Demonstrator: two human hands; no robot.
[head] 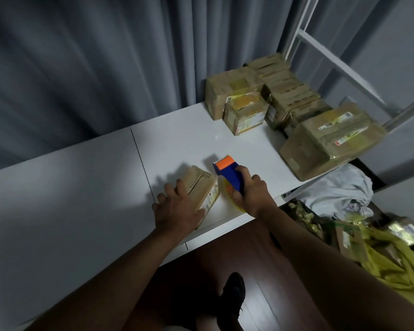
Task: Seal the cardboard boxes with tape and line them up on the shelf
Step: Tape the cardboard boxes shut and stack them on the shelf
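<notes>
A small cardboard box (pixel 201 185) lies on the white table (pixel 81 187) near its front edge, its top flaps showing a seam. My left hand (pixel 177 211) grips the box from the near side, thumb along its right face. My right hand (pixel 251 194) holds a blue tape dispenser (pixel 230 175) with an orange front, just right of the box, with yellowish tape at its underside.
Several taped cardboard boxes (pixel 244 115) are grouped at the table's back right, a larger one (pixel 325 146) by the right edge. A white metal shelf frame (pixel 344 68) stands behind them. Cloth and yellow tape scraps (pixel 380 254) lie on the floor at right. Grey curtains hang behind.
</notes>
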